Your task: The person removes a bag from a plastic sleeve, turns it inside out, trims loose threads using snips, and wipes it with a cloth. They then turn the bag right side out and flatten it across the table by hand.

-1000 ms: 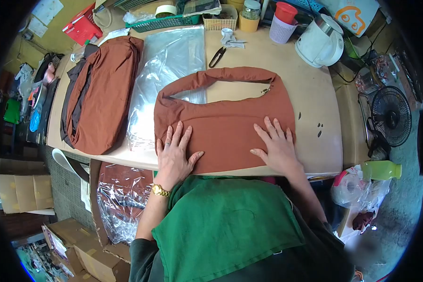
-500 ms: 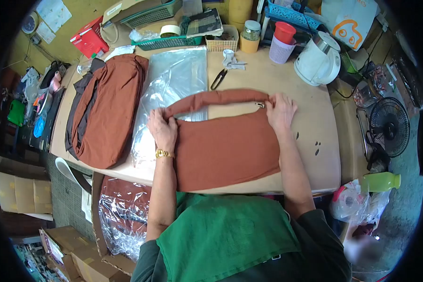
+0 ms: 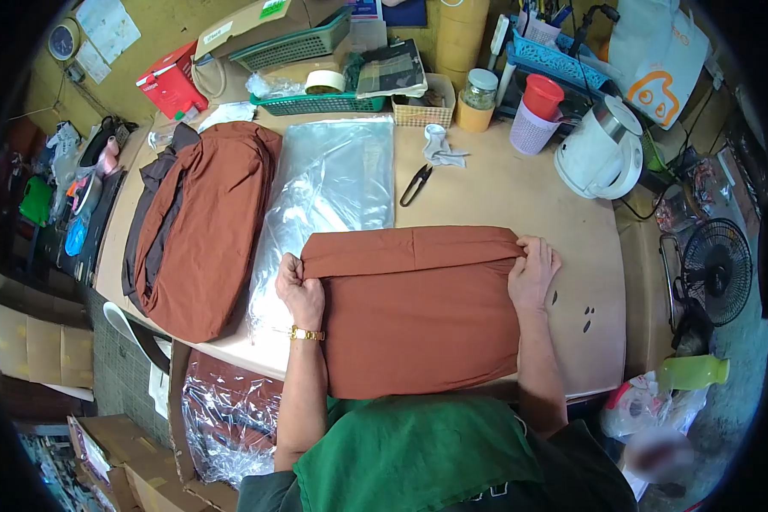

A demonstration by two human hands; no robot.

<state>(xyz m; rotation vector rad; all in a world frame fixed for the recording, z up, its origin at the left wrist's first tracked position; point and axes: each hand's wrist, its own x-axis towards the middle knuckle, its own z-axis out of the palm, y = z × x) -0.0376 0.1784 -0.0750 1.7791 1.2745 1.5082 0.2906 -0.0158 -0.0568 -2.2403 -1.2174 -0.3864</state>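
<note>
a white kettle (image 3: 587, 160) is standing near 1 red cup (image 3: 543, 97); 1 black fan (image 3: 716, 270) is sitting farther right.

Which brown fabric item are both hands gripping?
The folded, rectangular brown fabric bag, its upper corners held by left hand and right hand; neither touches the brown fabric pile or plastic-wrapped brown fabric.

Illumination is moderately bright and diffuse across the tabletop (image 3: 486, 196), apparently from above. The brown fabric bag (image 3: 422, 328) at center is evenly exposed, with its fold lines in focus. Specular glare streaks the clear plastic sheets (image 3: 341, 175) at upper center and the plastic-wrapped bundle (image 3: 230, 418) at lower left. Light level drops at the far left and far right. Wide-angle distortion bows the table edges; black vignetting fills the corners. A localized blur patch obscures detail at lower right.
</note>
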